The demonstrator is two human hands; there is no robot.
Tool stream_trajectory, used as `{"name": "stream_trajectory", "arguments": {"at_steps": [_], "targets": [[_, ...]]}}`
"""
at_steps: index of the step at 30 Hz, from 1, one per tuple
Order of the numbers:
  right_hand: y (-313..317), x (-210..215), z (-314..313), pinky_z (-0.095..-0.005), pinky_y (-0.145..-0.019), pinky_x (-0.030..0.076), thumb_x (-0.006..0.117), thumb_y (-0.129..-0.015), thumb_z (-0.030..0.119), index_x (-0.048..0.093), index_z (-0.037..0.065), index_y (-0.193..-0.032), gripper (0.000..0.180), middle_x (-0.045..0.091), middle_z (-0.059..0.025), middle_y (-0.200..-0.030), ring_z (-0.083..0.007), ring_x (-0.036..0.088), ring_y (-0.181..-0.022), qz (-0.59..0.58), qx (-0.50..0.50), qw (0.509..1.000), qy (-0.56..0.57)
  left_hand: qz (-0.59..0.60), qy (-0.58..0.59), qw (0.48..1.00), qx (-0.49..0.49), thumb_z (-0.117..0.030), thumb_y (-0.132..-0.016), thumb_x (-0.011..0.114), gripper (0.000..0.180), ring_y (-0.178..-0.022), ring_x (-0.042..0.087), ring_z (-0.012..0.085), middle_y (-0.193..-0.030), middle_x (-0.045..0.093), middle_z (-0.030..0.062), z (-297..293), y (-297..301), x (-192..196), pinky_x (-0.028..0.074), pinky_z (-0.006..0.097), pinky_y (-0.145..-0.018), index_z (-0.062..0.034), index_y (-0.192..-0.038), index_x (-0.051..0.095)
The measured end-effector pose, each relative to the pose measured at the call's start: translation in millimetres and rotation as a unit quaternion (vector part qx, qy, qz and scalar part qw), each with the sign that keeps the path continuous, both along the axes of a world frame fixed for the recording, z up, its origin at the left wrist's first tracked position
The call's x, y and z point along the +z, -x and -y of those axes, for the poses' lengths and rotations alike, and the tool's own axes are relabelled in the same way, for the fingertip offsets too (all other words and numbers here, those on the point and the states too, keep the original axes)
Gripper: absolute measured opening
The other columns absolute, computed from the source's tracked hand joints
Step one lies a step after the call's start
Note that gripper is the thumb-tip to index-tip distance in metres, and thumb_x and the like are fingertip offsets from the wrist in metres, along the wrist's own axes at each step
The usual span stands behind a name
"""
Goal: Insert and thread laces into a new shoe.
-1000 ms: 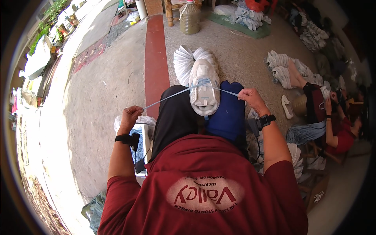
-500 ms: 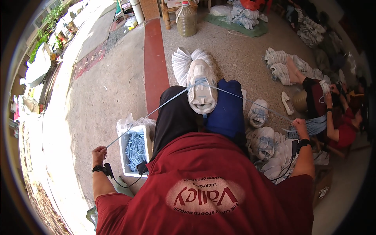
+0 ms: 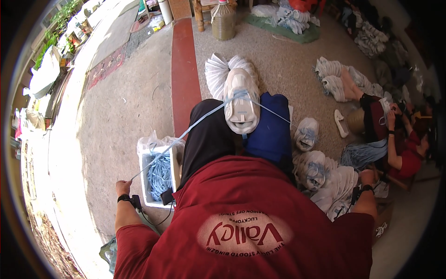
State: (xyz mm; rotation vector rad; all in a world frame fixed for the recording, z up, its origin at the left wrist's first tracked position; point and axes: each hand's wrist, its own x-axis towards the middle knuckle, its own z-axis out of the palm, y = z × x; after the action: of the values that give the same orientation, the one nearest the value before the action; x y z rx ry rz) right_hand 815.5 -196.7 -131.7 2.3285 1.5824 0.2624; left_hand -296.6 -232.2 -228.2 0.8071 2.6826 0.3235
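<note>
A white sneaker [image 3: 241, 111] rests between my knees, its toe end nearest me. A light blue shoelace [image 3: 195, 124] runs through it near the top and stretches out to both sides. Far out on the left, my left hand [image 3: 123, 187] is closed on one end of the lace. My right hand [image 3: 367, 176] is closed at the far right, in line with the lace's other side, which grows too thin to follow past my knee. Behind the sneaker lies a fanned stack of white shoe pieces [image 3: 217, 76]. A white box [image 3: 145, 183] of blue laces stands at my left.
At my right lie several white shoes [image 3: 306, 135] and a bundle of blue laces [image 3: 364, 153]. Another person [image 3: 409, 149] sits beyond them, hands on a white piece. A large jug [image 3: 224, 23] stands ahead, near a green sheet [image 3: 297, 35] piled with white pieces.
My right hand has moved down and outward, closer to my body. My left hand has shifted slightly right and down. The sneaker stays between my knees.
</note>
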Motion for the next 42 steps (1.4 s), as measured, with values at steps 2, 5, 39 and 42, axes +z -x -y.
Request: {"name": "stream_trajectory", "arguments": {"at_steps": [2,5,39,42], "targets": [[103.4,-13.9,-61.6,-0.0368,-0.057,0.043,0.067,-0.066,0.007,0.058,-0.002,-0.054,0.018,0.061,-0.0139,-0.06,-0.0256,0.057,-0.053,-0.322,-0.121,0.923,-0.171,0.084,-0.079,0.993,0.02,-0.024,-0.068,0.075,0.027,-0.049,0.055,0.0169,-0.059,0.06,0.0079,4.4,-13.1,-12.2,0.043,0.031,-0.048,0.0012,-0.066,0.066],[211.1,-1.3,-119.9,-0.0262,-0.037,0.027,0.069,-0.072,0.011,0.052,0.005,-0.056,0.024,0.044,0.0,-0.048,-0.0105,0.04,-0.04,-0.555,-0.243,0.791,-0.085,0.415,-0.202,0.887,0.0,-0.023,-0.079,0.068,0.025,-0.038,0.038,0.007,-0.049,0.045,-0.0032,-92.9,-115.3,18.0,0.027,0.023,-0.035,-0.0091,-0.063,0.055],[542.1,7.6,-301.1,-0.0393,-0.055,0.041,0.067,-0.067,0.007,0.051,-0.002,-0.062,0.019,0.054,-0.0159,-0.06,-0.031,0.053,-0.057,-0.568,0.228,0.758,-0.224,0.53,-0.233,0.731,-0.362,-0.008,-0.078,0.067,0.011,-0.059,0.044,0.0049,-0.065,0.051,-0.0052,-306.2,-346.7,112.6,0.038,0.021,-0.055,-0.0051,-0.073,0.058],[555.2,9.8,-297.3,-0.0427,-0.057,0.042,0.066,-0.067,0.007,0.05,-0.001,-0.062,0.019,0.055,-0.0174,-0.061,-0.0379,0.054,-0.063,-0.456,0.3,0.783,-0.298,0.536,-0.237,0.726,-0.361,-0.008,-0.078,0.067,0.011,-0.059,0.044,0.0047,-0.066,0.051,-0.0055,-305.2,-346.5,110.5,0.037,0.021,-0.055,-0.0051,-0.073,0.058]]}}
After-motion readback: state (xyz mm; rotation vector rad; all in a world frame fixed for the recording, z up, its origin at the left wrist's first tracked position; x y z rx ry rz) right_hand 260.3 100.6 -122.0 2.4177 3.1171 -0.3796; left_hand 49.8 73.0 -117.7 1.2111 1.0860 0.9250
